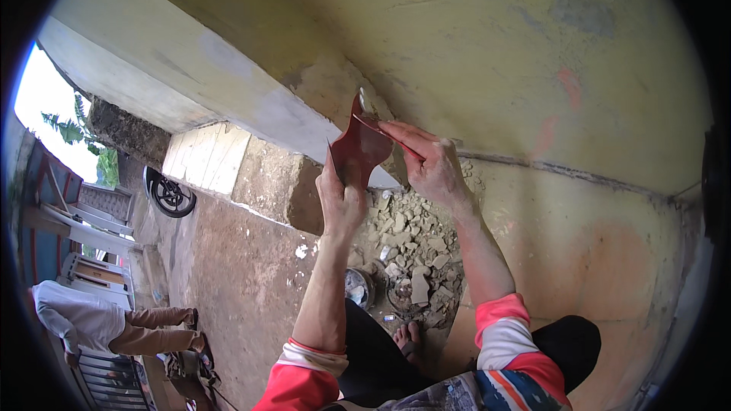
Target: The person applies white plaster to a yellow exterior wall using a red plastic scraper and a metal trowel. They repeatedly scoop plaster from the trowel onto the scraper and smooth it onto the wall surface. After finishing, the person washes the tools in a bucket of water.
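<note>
Head view of a person working at the foot of a yellow wall. Both forearms rise from the lower edge and converge near the centre of the picture, the sleeves in red, pink and white pushed back to about the elbow. The left hand is raised with the wrist nearly straight; its fingers are curled closed around the lower edge of a dark red flexible scraper, thumb side toward the wall. The right hand comes in from the right, wrist bent slightly inward, with the index and middle fingers stretched out long and pressed flat along the upper right edge of the scraper while the remaining fingers fold loosely; it bears on the sheet rather than clasping it. The scraper stands between the two hands, tilted, its upper tip touching a patch of bare grey plaster where the wall meets a pale concrete beam running off to the far left. Directly below the hands lies a heap of broken plaster rubble against the wall base, and near it a small round container sits on the brown ground. The person's bare foot shows beside dark trousers. At the far left stand a motorcycle wheel, and another person bending over in a white shirt.
</note>
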A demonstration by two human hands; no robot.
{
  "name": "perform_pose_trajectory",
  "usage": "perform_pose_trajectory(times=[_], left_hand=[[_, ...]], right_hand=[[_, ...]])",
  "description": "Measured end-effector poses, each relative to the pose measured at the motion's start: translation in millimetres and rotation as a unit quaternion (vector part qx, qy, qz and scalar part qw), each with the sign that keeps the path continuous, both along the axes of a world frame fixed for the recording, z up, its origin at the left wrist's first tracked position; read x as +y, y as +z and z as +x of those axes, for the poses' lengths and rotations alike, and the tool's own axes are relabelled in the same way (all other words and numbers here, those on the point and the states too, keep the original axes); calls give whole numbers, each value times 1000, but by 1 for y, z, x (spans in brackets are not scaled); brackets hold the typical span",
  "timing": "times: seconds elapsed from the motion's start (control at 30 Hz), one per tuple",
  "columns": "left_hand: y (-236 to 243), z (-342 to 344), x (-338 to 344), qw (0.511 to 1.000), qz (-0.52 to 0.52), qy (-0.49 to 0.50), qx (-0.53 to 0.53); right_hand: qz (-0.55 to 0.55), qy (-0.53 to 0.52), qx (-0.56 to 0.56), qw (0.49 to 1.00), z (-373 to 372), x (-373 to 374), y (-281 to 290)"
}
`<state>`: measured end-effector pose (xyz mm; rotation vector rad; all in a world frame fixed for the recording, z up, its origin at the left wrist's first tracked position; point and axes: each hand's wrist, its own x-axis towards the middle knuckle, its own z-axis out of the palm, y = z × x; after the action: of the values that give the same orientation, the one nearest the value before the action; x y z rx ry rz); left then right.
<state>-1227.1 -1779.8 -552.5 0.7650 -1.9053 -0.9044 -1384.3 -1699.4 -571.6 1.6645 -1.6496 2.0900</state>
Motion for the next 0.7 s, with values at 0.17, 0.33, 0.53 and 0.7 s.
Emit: perform_pose_trajectory(times=[0.17, 0.33, 0.53, 0.7], left_hand=[[11, 7, -4, 996, 64, 48, 24], [-9, 30, -20, 985, -127, 114, 20], [18, 20, 13, 981, 107, 71, 144], [22, 21, 14, 978, 96, 70, 172]], right_hand=[[41, 101, 11, 994, 11, 0, -36], [33, 69, -323, 943, -29, 1, -133], [11, -55, -349, 935, -10, -74, -249], [64, -171, -252, 950, 5, -135, -267]])
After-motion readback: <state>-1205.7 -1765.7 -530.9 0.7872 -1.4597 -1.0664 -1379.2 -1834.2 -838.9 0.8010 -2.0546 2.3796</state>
